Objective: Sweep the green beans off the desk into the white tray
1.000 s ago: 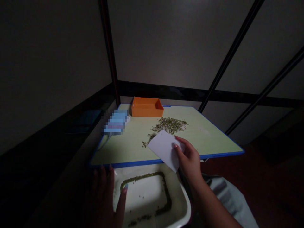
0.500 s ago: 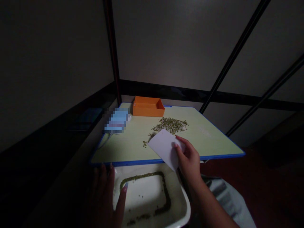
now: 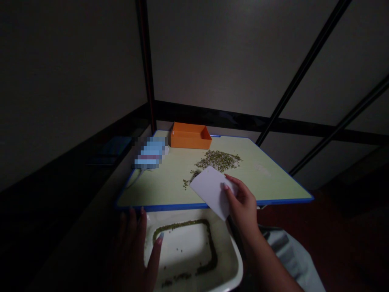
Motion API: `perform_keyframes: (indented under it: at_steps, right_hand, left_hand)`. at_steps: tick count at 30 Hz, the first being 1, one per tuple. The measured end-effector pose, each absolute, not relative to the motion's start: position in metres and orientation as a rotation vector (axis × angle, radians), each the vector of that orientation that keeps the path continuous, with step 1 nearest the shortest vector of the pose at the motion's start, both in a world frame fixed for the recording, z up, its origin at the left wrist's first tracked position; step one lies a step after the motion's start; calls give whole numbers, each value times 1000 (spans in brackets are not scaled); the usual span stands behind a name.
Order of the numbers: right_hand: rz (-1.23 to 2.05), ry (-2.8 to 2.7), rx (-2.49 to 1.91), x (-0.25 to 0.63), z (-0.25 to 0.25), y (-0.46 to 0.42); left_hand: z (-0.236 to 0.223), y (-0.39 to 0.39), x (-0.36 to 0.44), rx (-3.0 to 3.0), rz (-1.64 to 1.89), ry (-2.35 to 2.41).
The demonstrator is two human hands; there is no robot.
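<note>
My right hand [image 3: 243, 198] pinches a white card [image 3: 209, 188] between thumb and fingers, tilted over the table's near edge. Just beyond the card, a spread of small green beans or seeds [image 3: 220, 160] lies on the pale green tabletop, with a few strays [image 3: 185, 183] to its left. Below the edge sits a white basin [image 3: 235, 265], with more of the green grains lined along the border of its floor. My left hand [image 3: 136, 247] rests at the basin's left side, thumb over the rim and inside, fingers apart.
An orange open box [image 3: 191, 142] stands at the table's back left. Beside it is a blurred-out blue object [image 3: 150, 153] with a pale cable [image 3: 138, 178]. The table has a blue edge [image 3: 282, 201]. Panelled walls rise behind and to the left.
Both hands, the card and the basin hold nearly the same places. The view has shifted very slightly.
</note>
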State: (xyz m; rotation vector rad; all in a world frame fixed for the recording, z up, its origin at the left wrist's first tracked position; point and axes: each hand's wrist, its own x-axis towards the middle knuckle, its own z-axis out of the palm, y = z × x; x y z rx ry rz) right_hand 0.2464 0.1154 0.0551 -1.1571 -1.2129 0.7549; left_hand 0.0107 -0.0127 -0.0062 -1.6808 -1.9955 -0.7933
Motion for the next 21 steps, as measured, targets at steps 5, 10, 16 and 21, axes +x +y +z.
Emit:
perform_keyframes:
  at_steps: [5,10,16,21]
  right_hand:
    - [744,-1212,-1165,245,55,118]
    - [765,-1218,-1148,243,57,121]
    - [770,-1231,-1132,241,59,122]
    - [767,-1245,-1141,237,60,124]
  left_hand:
    - [-6,-11,11,-1679,-767,-1993]
    - [-6,-13,12,-1690,-794,-2000]
    - [-6,-14,12,-1692,-813,-2018]
    - [-7,-14,12,-1699,-810,-2051]
